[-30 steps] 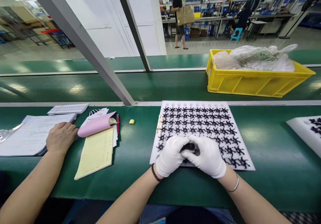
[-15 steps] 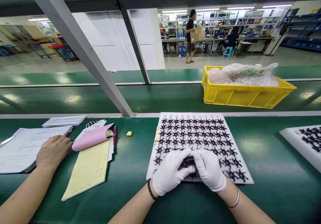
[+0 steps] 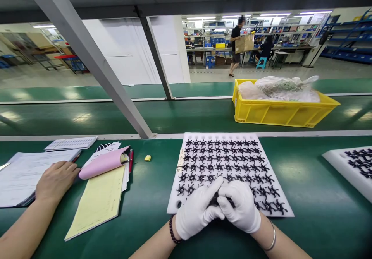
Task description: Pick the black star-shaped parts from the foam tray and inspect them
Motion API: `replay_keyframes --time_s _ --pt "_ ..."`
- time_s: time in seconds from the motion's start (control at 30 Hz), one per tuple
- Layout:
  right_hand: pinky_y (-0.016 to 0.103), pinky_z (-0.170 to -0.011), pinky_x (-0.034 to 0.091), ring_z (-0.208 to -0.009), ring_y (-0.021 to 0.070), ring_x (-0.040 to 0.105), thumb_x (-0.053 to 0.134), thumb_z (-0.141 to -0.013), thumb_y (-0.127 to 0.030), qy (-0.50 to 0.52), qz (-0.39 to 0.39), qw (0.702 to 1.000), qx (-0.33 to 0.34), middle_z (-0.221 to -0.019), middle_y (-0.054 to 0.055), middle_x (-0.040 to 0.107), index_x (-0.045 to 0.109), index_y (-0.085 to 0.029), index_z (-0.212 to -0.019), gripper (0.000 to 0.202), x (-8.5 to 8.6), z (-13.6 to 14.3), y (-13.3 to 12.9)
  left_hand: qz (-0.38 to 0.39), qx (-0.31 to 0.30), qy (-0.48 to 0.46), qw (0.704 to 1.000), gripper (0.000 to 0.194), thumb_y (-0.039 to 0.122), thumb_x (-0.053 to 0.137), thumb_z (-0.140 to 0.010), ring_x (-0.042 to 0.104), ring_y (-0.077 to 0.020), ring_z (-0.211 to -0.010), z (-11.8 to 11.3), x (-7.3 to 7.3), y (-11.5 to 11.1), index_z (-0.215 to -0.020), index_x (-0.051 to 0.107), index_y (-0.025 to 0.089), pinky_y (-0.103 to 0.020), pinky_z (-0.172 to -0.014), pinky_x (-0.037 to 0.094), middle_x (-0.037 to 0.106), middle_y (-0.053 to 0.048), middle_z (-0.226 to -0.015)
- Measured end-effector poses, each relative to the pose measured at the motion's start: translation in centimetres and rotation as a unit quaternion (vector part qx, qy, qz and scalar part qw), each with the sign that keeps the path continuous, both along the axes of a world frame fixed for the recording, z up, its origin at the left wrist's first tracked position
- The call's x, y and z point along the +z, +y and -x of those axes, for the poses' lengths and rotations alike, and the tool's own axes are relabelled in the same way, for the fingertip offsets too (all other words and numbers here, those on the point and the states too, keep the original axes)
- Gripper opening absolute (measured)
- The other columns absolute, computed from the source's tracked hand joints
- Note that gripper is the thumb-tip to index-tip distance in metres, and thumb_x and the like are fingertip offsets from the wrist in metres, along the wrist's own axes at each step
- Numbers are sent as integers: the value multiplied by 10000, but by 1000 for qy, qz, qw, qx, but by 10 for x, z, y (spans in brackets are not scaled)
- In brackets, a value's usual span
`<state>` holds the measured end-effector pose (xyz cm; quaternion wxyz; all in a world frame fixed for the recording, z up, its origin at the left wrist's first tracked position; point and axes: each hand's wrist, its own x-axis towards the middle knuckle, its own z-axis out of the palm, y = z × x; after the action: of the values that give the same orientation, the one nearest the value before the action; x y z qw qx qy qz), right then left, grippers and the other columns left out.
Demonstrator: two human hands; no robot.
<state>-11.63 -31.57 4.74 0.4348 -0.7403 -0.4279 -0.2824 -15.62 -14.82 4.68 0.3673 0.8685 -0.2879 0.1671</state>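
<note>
Pinching one small black part [image 3: 216,201], both gloved hands' fingers [image 3: 218,184] clamp it over the white tray [image 3: 174,197].

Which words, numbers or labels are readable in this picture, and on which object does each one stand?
None can be read.
Handwriting on the left edge of the white foam tray of black star-shaped parts: too small.
Print on the white paper sheets: blurred.
Label on the yellow plastic crate: too small.
</note>
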Motion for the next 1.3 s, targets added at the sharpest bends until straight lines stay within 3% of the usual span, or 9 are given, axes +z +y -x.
replay_keyframes --time_s 0.1,0.27,0.37,0.47,0.63,0.73,1.0,1.13,1.3 --pt "250 -576 350 -572 108 458 456 -946 -216 -20 9 1000 6 -624 -13 511 512 -174 -819 144 -2 -1 -3 14 -5 2 1000 681 647 334 -928 666 -198 -796 1 0 -3 -1469 278 238 -268 -664 547 684 -71 -1022" --pt "250 -574 364 -568 112 477 400 -949 -193 0 25 1000 0 -607 -3 509 509 -173 -772 209 -2 0 -4 6 33 -91 995 534 510 438 -969 652 -209 -914 -1 -2 -7 -1415 341 233 -320 -801 540 658 -93 -1073" --pt "241 -545 359 -535 102 469 382 -960 -202 10 31 999 -30 -571 -8 485 482 -172 -704 276 -1 1 -3 -6 25 -144 989 502 411 440 -992 637 -215 -894 -2 -3 -6 -1428 331 188 -335 -774 523 657 -110 -1049" --pt "236 -529 360 -518 94 472 368 -972 -209 18 30 998 -50 -560 -6 489 483 -170 -672 324 0 0 -3 -10 29 -158 987 506 453 437 -984 627 -210 -827 -3 -2 -6 -1395 369 165 -324 -729 501 660 -101 -972" --pt "241 -541 388 -531 103 512 350 -993 -247 -5 31 998 -57 -566 4 523 532 -164 -681 370 0 -3 -4 11 27 -2 1000 507 642 418 -922 601 -185 -707 -2 1 -7 -1029 606 184 -292 -655 450 645 -37 -796" --pt "246 -558 416 -558 113 551 353 -993 -244 -31 28 997 -62 -598 18 568 554 -160 -705 361 2 -3 -5 15 15 71 997 597 709 377 -896 598 -183 -691 -1 1 -6 -848 636 174 -285 -624 427 641 -37 -754" --pt "212 -492 439 -495 103 563 394 -994 -220 75 -21 990 -116 -559 -8 568 572 -171 -743 312 0 -10 -12 42 69 24 996 503 627 466 -913 657 -188 -830 -1 5 -4 -1053 647 179 -309 -770 496 700 -56 -929" --pt "212 -478 441 -464 101 542 448 -985 -235 87 -48 982 -161 -538 -24 549 581 -169 -778 254 -2 -14 -15 74 109 -9 991 428 572 545 -904 669 -182 -795 -5 8 -3 -1011 659 174 -302 -746 521 708 -58 -886" --pt "238 -645 528 -715 136 662 461 -982 -259 40 29 990 -128 -822 30 688 619 -167 -999 184 1 -13 -10 85 100 -1 991 412 561 552 -904 666 -171 -741 -6 11 -4 -1028 669 187 -286 -702 533 708 -52 -861"
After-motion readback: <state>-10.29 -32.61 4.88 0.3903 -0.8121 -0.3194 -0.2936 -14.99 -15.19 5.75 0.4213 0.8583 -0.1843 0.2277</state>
